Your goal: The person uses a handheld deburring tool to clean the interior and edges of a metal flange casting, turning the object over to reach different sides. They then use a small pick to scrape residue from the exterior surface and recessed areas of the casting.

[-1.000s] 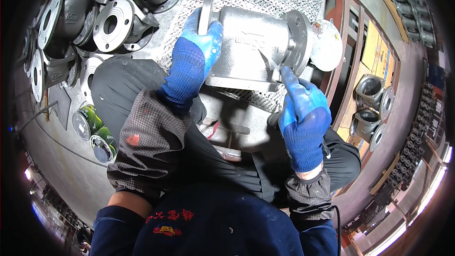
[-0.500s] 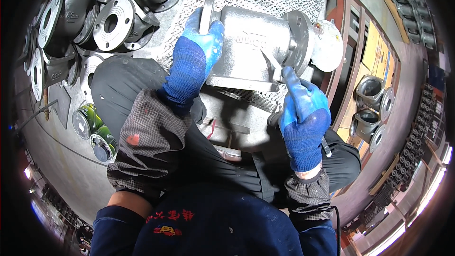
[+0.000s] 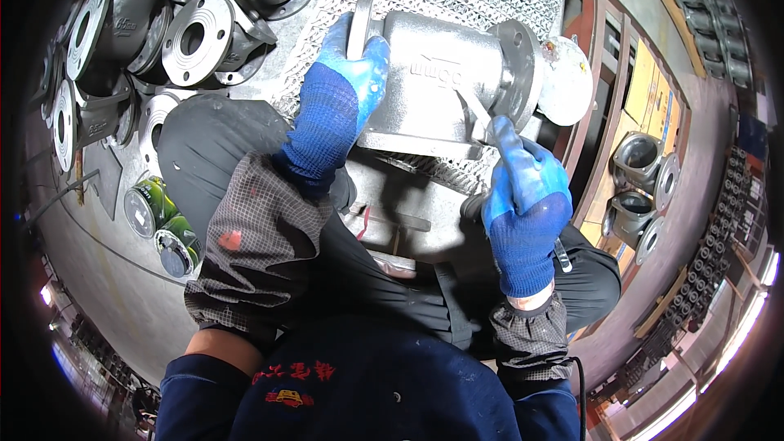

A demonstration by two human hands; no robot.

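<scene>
A grey cast-metal valve body [image 3: 408, 73] with flanged ends lies on its side in front of me, raised markings on its upper face. My left hand [image 3: 351, 65], in a blue coated glove, is closed round the flange at its left end, thumb and fingers on either side. In my right hand [image 3: 523, 167], also gloved, is a slim scraper-like tool [image 3: 472, 106]. The index finger is stretched along it, and its pale tip is at the casting's surface near the right flange. Its rear end shows below the wrist; the glove covers its middle.
The valve body rests on a metal mesh surface [image 3: 335, 8]. Right of it are a round white-smeared object [image 3: 565, 82] and a reddish-brown frame [image 3: 600, 106]. More flanged castings [image 3: 196, 41] crowd the left, above green cans [image 3: 155, 204]. Two castings [image 3: 637, 155] stand on wood at right.
The tool's tip and my right hand have shifted very slightly right and down. My left hand keeps its hold on the flange.
</scene>
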